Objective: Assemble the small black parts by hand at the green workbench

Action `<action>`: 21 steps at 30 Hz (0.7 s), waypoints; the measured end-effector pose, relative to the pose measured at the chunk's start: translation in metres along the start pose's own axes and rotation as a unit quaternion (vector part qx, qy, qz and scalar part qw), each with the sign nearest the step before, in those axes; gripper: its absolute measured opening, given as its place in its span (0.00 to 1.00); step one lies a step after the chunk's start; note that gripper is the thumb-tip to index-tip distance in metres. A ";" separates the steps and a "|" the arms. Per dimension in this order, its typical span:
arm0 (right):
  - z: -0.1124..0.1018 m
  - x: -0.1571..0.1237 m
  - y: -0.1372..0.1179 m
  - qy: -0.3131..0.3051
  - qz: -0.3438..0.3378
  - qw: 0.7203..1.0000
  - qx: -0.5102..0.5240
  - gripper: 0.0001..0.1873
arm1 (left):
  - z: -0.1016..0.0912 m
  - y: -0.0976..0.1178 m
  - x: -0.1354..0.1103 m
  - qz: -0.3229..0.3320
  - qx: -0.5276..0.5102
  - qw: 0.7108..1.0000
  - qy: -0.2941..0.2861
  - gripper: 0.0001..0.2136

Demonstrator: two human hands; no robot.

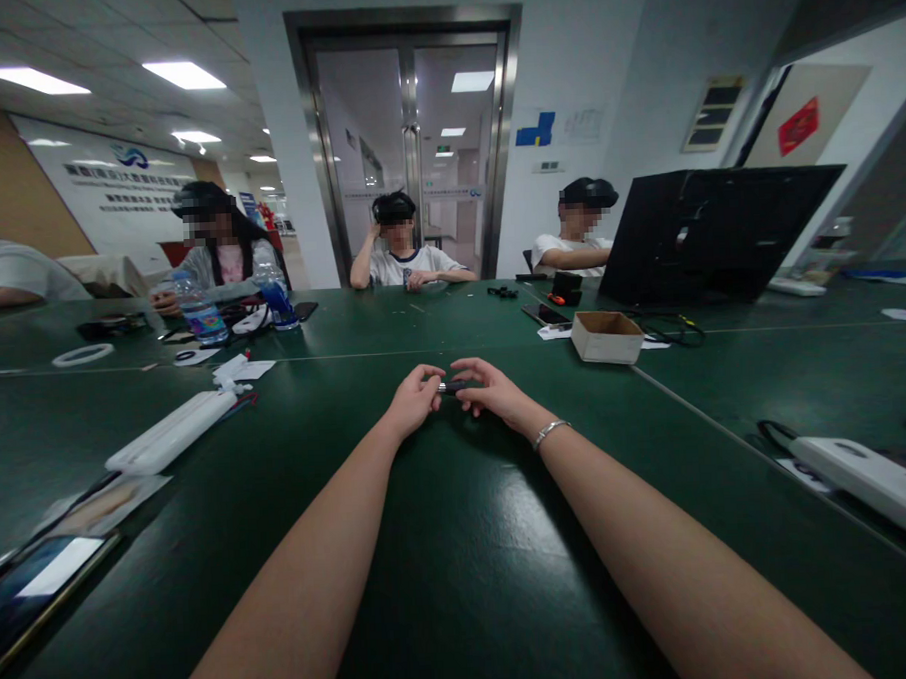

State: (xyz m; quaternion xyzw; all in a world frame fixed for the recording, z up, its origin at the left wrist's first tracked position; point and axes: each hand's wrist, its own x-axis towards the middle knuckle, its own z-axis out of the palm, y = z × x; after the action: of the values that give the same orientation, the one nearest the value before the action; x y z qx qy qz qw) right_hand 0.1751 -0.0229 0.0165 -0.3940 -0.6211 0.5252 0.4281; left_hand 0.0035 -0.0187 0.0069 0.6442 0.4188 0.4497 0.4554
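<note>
Above the green table [445, 500], in the middle of the head view, a small dark stick-shaped object with a silver end [450, 387] is held level between my two hands. What kind of thing it is I cannot make out. My left hand [417, 399] pinches its silver end between thumb and fingers. From the other side, my right hand [492, 393], with a silver bracelet [551, 433] at the wrist, has curled fingers around the black part. Fingertips cover both ends of the object.
A white power strip [172, 432] and a phone [47, 587] lie left; another power strip [871, 476] lies right. Ahead are water bottles [201, 310], a small open box [607, 338] and a black monitor [719, 238]. Several people sit across the table.
</note>
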 end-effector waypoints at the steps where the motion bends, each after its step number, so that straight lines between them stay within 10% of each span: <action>1: 0.000 0.000 0.000 -0.006 -0.010 1.000 0.002 0.27 | 0.000 0.000 0.000 0.000 0.002 1.000 0.000 0.10; 21: -0.001 -0.002 -0.002 -0.026 0.019 0.999 0.009 0.18 | 0.001 -0.002 0.002 -0.004 -0.039 0.999 0.020 0.10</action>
State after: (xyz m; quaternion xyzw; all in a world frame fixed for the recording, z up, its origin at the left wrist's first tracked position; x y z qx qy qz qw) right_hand 0.1769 -0.0251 0.0187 -0.3883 -0.6197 0.5490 0.4048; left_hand 0.0043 -0.0168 0.0053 0.6153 0.4128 0.4765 0.4732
